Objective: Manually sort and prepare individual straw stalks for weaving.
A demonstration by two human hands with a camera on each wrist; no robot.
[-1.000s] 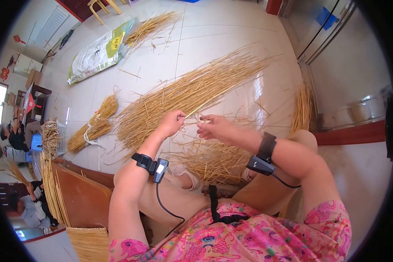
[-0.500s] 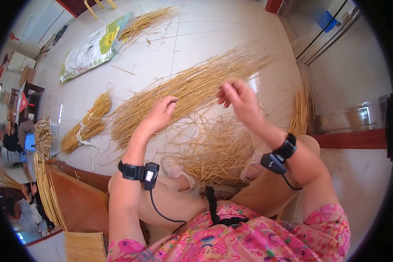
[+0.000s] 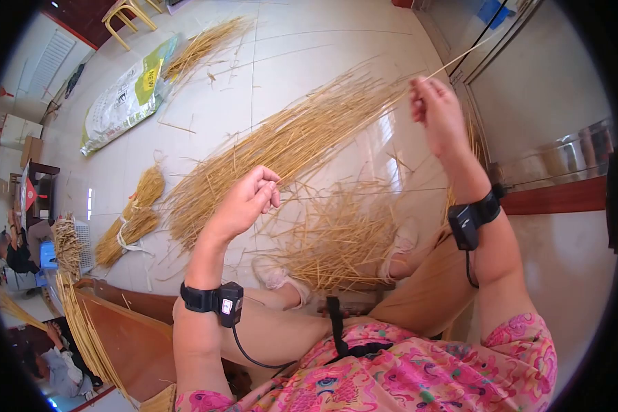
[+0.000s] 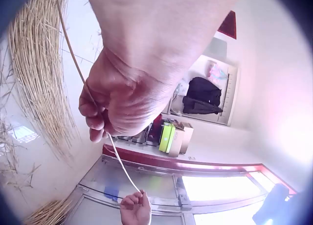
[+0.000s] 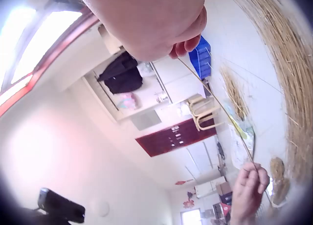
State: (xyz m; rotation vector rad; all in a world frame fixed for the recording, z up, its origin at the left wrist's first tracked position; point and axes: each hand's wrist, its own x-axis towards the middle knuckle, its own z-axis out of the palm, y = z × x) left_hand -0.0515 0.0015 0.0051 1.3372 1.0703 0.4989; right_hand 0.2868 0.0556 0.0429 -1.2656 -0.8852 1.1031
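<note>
One long thin straw runs between the two hands, seen in both wrist views. My left hand pinches it with curled fingers above the near side of the straw pile. Higher and to the right, my right hand pinches the same straw, and an end sticks out beyond it toward the glass door. In the right wrist view the left hand grips the straw low in the picture. Short loose straws lie between the feet.
A tied straw bundle lies left of the pile, with a printed sack behind it. A brown wooden board stands by the left leg. At the right is a glass door. Other people sit at the far left.
The hands were close together a second ago and are now far apart. My right hand has moved up and right; the straw now shows stretched between them.
</note>
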